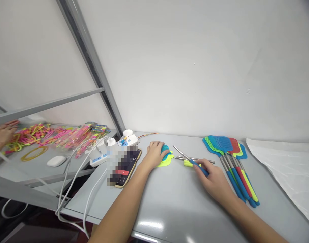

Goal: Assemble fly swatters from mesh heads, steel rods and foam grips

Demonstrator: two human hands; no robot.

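My right hand [212, 177] is closed round a blue handle [199, 166], out of which a thin metal rod [181, 152] points up to the left. My left hand [154, 155] is curled over a blue mesh fly swatter head [165, 152], its thumb along the near side. Under that hand a yellow-green swatter head [166, 162] lies on the grey table. Between the hands are loose metal rods [207, 161] and a yellow-green handle [188, 163], partly hidden by the right hand. Right of my hands, several assembled fly swatters [234, 165] lie in a fanned pile.
A phone [129, 165] and white power strips [97, 158] with trailing cables lie on the left. White sheeting [283, 172] covers the right end. Beyond a metal frame [93, 67], another person's hand [4, 133] is near colourful items [35, 136].
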